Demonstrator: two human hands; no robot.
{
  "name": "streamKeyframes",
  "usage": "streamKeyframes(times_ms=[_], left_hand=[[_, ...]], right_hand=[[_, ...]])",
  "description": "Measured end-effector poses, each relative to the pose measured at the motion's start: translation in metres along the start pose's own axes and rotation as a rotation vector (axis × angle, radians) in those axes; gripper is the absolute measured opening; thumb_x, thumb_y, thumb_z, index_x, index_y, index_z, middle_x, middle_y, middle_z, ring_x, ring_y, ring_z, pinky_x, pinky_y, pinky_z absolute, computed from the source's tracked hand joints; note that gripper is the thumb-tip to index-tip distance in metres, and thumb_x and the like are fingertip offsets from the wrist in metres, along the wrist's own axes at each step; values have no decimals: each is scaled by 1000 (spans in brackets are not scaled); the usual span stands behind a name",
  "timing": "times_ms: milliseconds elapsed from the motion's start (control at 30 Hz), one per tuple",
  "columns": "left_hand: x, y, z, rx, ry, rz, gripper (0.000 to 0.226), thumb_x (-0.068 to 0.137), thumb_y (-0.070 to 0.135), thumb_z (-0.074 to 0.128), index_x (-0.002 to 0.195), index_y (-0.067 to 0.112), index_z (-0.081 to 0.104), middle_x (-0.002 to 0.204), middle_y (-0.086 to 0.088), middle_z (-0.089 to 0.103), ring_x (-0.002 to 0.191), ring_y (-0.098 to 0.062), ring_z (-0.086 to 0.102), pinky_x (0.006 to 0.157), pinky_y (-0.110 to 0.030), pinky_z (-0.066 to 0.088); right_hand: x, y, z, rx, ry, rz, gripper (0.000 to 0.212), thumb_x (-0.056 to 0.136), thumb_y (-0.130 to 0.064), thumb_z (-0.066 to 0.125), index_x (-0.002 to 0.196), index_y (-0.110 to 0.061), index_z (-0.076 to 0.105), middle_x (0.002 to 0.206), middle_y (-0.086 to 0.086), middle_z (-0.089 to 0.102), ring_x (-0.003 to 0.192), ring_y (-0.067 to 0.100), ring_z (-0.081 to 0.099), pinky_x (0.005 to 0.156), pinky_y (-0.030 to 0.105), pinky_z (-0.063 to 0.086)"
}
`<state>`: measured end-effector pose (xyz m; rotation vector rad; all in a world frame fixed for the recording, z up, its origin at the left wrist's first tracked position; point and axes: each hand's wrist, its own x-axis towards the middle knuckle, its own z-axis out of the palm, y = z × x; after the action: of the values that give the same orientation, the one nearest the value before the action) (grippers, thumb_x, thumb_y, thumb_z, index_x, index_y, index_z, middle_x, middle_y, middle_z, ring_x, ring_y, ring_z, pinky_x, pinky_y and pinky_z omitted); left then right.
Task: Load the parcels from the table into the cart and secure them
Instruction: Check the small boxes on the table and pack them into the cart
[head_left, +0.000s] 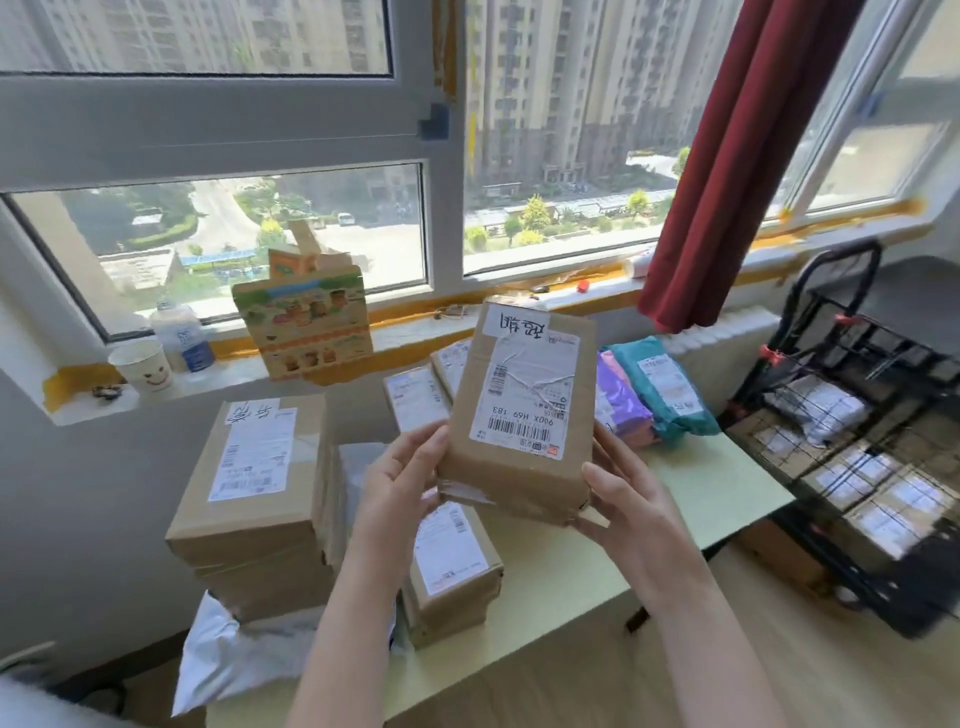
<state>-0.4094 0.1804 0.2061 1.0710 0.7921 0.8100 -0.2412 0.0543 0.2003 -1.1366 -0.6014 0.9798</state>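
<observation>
Both hands hold one brown cardboard parcel (524, 410) up above the worktop (717, 488). Left hand (400, 478) grips its lower left edge, fingers curled against the side. Right hand (628, 499) cups the lower right corner from below, thumb along the near edge. The parcel is tilted, its white shipping label with a barcode facing the camera, and a strip with handwritten characters sits near its top.

Directly beneath the left hand a smaller brown box (452, 566) with a white label lies on the worktop. Just left of it stands a stack of large brown boxes (254, 483), the top one labelled and marked by hand. A white plastic mailer (234, 649) pokes out at the foot of that stack, hanging over the near corner. Behind the held parcel, a few small labelled boxes (415, 397) lean near the wall, and to the right lie a purple mailer (621, 400) and a teal mailer (670, 389) side by side.

Off the right end of the worktop stands the black wire cart (857, 338), with several labelled parcels (821, 410) already inside.

On the windowsill are a paper cup (143, 366) with a smiley face, a clear bottle (184, 338) just behind it, and a colourful printed carton (306, 327). A dark red curtain (727, 156) hangs at the right of the window.
</observation>
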Motion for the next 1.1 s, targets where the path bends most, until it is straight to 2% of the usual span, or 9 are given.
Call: streamKeyframes(times_ms=[100, 200, 333, 467, 533, 600, 733, 967, 1100], left_hand=[[4, -17, 32, -24, -78, -65, 38, 67, 38, 82, 100, 25, 70, 99, -3, 70, 86, -22, 63, 75, -30, 46], [11, -34, 67, 2, -130, -78, 55, 53, 51, 75, 103, 28, 70, 96, 2, 70, 84, -18, 60, 73, -29, 44], [18, -54, 129, 49, -191, -75, 62, 51, 53, 72, 107, 28, 67, 88, 8, 71, 78, -11, 63, 70, -23, 47], [27, -72, 199, 64, -276, -95, 57, 58, 43, 73, 110, 21, 65, 82, 7, 71, 69, -9, 65, 64, -20, 50], [31, -82, 233, 49, -316, -114, 45, 64, 36, 71, 105, 19, 64, 80, 4, 69, 67, -10, 64, 64, -21, 51], [34, -92, 264, 53, -368, -126, 50, 59, 40, 73, 103, 20, 64, 80, 5, 69, 67, -10, 64, 66, -23, 51], [37, -110, 315, 99, -440, -139, 62, 54, 49, 70, 109, 20, 65, 89, 2, 72, 80, -15, 66, 73, -27, 53], [57, -134, 376, 174, -526, -189, 63, 56, 51, 70, 112, 22, 65, 95, 3, 72, 86, -15, 66, 71, -26, 52], [84, -148, 406, 193, -566, -231, 61, 56, 48, 71, 110, 23, 65, 98, 0, 72, 87, -16, 66, 72, -28, 53]], right_hand=[[-5, -10, -39, -36, 36, -7, 70, 67, -31, 74, 133, -35, 52, 130, -6, 62, 118, 20, 61, 99, 53, 46], [-8, -23, -79, -59, 52, -17, 76, 61, -38, 75, 133, -36, 52, 129, -7, 63, 116, 18, 62, 97, 50, 49], [-13, -44, -139, -99, 96, -38, 79, 59, -41, 74, 134, -36, 51, 129, -12, 62, 116, 16, 62, 86, 39, 55], [-18, -67, -201, -90, 141, -48, 89, 55, -48, 85, 136, -33, 51, 135, -7, 58, 122, 24, 58, 98, 56, 47], [-23, -78, -231, -62, 180, -63, 95, 51, -51, 88, 136, -30, 52, 137, -4, 57, 123, 28, 56, 98, 58, 45], [-28, -87, -260, -49, 219, -65, 99, 49, -50, 89, 137, -27, 51, 136, -1, 58, 121, 30, 58, 94, 56, 47], [-41, -101, -308, -86, 287, -75, 82, 59, -40, 77, 136, -29, 51, 131, -3, 62, 110, 22, 64, 79, 37, 50], [-39, -105, -368, -31, 402, -75, 72, 62, -37, 72, 132, -31, 56, 132, -3, 61, 111, 25, 61, 86, 48, 44], [-25, -104, -397, -22, 459, -66, 73, 61, -39, 72, 132, -32, 56, 130, 0, 62, 113, 28, 59, 87, 48, 46]])
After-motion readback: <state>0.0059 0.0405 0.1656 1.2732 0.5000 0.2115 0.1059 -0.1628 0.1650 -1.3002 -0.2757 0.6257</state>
